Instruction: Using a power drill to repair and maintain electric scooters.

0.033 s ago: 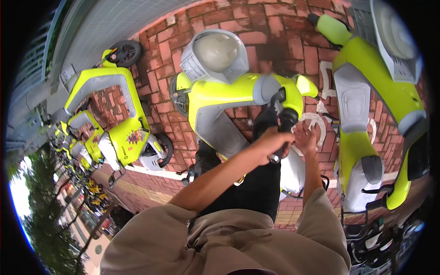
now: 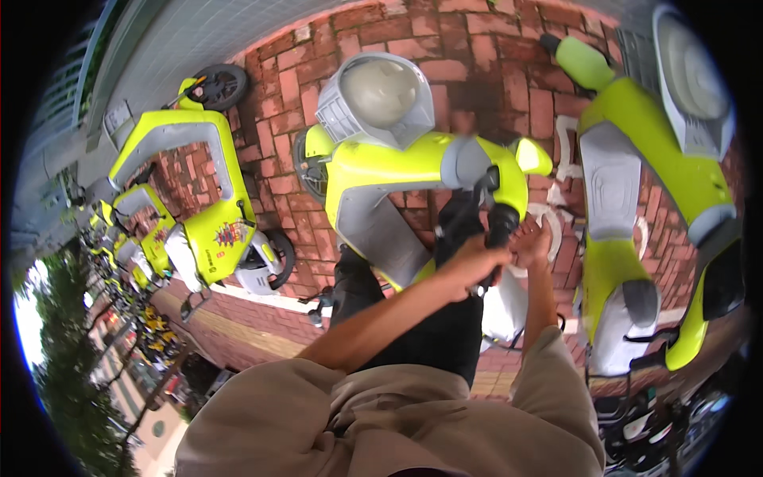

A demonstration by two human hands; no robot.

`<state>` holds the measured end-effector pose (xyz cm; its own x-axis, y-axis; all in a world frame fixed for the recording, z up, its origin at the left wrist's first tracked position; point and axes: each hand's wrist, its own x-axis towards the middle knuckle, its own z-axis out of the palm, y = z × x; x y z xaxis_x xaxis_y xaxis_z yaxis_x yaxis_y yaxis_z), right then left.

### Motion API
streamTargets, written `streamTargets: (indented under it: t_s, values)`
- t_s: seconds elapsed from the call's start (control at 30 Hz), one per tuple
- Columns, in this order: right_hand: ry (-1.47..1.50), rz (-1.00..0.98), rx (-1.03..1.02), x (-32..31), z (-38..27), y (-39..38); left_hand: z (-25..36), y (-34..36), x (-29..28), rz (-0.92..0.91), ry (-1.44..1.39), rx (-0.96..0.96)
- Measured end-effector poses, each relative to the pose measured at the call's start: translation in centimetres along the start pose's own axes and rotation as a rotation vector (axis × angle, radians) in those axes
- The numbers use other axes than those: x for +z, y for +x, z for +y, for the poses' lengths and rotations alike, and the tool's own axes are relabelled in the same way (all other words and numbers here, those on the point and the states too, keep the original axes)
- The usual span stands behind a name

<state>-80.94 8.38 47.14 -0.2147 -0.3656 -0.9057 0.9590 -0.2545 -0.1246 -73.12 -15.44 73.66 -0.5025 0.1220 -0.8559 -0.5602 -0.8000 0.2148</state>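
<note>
My left hand point(image 2: 477, 266) is closed round the black handlebar grip point(image 2: 501, 226) of a lime-and-grey scooter point(image 2: 377, 163) in the middle. Just right of that grip is my right hand point(image 2: 531, 242), its fingers apart and slightly bent; whether it touches the grip is unclear. A grey basket holding a pale helmet point(image 2: 377, 91) sits at the scooter's front. My legs in black trousers stand against the scooter, and the white rear part point(image 2: 505, 306) shows below my hands.
A similar scooter point(image 2: 612, 175) stands close on my right, more point(image 2: 203, 250) in a row to my left. Beyond them are red brick paving point(image 2: 477, 60), a grey wall point(image 2: 159, 48), dark two-wheelers point(image 2: 660, 421) at lower right and a tree point(image 2: 71, 358) at lower left.
The view has shifted slightly, and both hands appear a little higher relative to my shirt. My left hand stays closed on the grip.
</note>
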Motion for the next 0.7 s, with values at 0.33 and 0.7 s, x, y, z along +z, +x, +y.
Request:
streamTargets:
  t_s: [0.33,0.7]
  values:
    - [0.220,-0.011,-0.131,4.4,-7.2,10.8,-0.1,-9.3,-2.4,-0.044,0.090,-0.025]
    - [0.514,0.253,0.027,6.8,3.4,-6.9,5.0,-25.2,-6.2,0.134,0.399,-0.399]
